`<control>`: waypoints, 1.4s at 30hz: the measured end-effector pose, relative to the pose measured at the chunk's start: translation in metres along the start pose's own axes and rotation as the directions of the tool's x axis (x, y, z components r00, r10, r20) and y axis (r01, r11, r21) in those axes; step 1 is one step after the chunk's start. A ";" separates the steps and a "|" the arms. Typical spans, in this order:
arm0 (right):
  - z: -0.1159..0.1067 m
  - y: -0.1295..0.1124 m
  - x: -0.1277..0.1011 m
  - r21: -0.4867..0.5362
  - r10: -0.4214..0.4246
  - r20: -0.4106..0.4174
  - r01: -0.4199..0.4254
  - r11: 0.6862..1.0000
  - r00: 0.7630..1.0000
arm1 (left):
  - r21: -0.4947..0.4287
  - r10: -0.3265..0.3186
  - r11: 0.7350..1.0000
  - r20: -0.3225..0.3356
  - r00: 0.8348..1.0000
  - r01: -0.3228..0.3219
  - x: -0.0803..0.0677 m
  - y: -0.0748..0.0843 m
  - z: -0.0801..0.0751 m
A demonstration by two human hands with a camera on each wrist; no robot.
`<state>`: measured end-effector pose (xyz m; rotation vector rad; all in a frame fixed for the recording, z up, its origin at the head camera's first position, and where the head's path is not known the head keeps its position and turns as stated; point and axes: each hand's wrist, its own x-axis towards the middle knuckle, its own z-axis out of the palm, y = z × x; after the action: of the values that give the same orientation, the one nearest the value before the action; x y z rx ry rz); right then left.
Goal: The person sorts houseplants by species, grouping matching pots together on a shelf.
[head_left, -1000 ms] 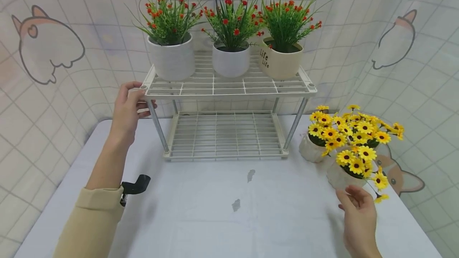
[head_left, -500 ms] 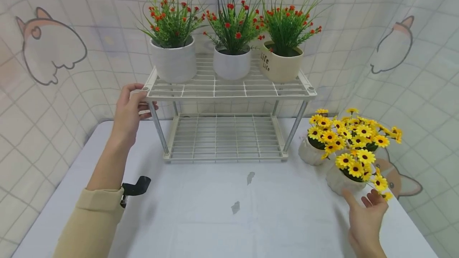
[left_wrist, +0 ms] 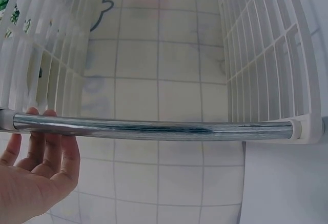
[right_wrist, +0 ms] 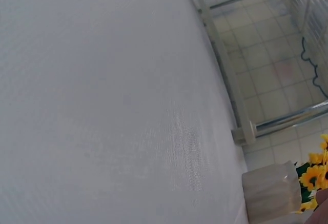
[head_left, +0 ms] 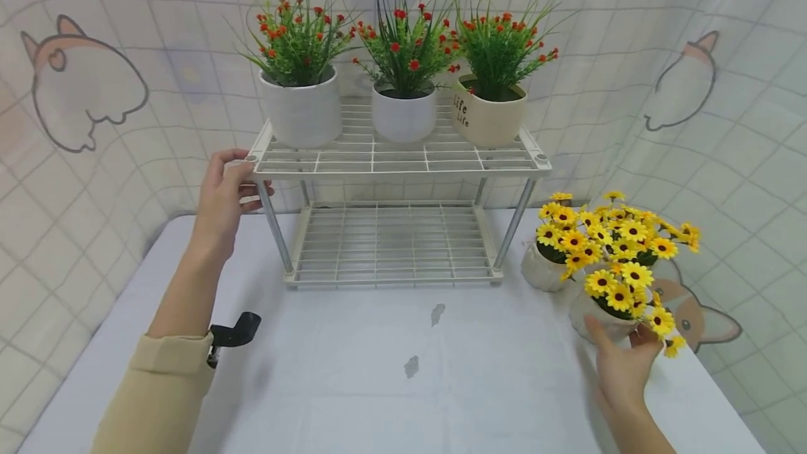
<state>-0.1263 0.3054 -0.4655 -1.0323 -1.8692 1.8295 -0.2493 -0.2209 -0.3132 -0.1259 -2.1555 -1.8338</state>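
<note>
1. While my left hand (head_left: 221, 195) grips the rack (head_left: 397, 175) by its left corner, my right hand (head_left: 623, 366) pinches the front yellow-flowered pot (head_left: 611, 322).
2. It stands on the table (head_left: 353, 370), right of the rack.

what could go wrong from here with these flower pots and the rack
The right hand holds the front yellow-flower pot low, under drooping blooms, so lifting might bend or catch them. Its flowers crowd the neighbouring yellow flowers, which could snag and tip a pot. The left hand grips the upper left corner of the rack; a tug there might shake the red-flowered pots standing on its top shelf.
</note>
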 end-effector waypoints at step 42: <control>0.009 0.003 0.018 -0.004 -0.150 -0.061 0.151 0.989 0.987 | 0.028 0.018 0.999 0.013 1.000 -0.018 0.000 0.000 -0.002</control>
<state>-0.1440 0.3105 -0.4741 -0.9093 -1.8569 1.6943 -0.2489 -0.2225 -0.3129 -0.1511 -2.1810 -1.7965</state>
